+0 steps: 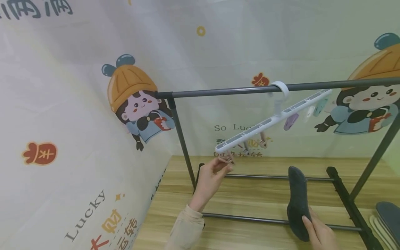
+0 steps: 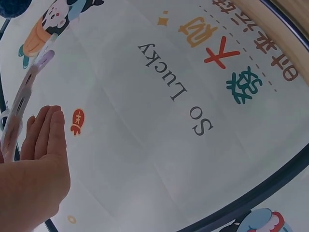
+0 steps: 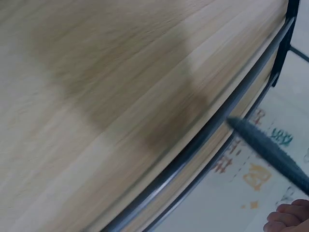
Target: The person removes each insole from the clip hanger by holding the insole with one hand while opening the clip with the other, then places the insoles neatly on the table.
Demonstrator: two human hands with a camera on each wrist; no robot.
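Note:
A white clip hanger [image 1: 275,119] hangs by its hook, tilted, with its left end lower and nearer. At that end my left hand [image 1: 210,177] pinches a pink clip [image 1: 227,158] between thumb and fingers. In the left wrist view the fingers of this hand [image 2: 46,137] lie beside the hanger. Lower right, my right hand [image 1: 320,231] grips a dark grey sock [image 1: 298,203] with the thumb across it, and the sock stands upright. Its narrow end shows in the right wrist view, above the curled fingertips [image 3: 289,215].
A dark rail [image 1: 218,92] of a metal rack carries the hanger. More clips, including a purple one [image 1: 291,122], hang along the bar. Two lower rods cross above the wooden tabletop [image 1: 250,198]. A stack of flat dark and cream pieces [image 1: 389,218] lies at right.

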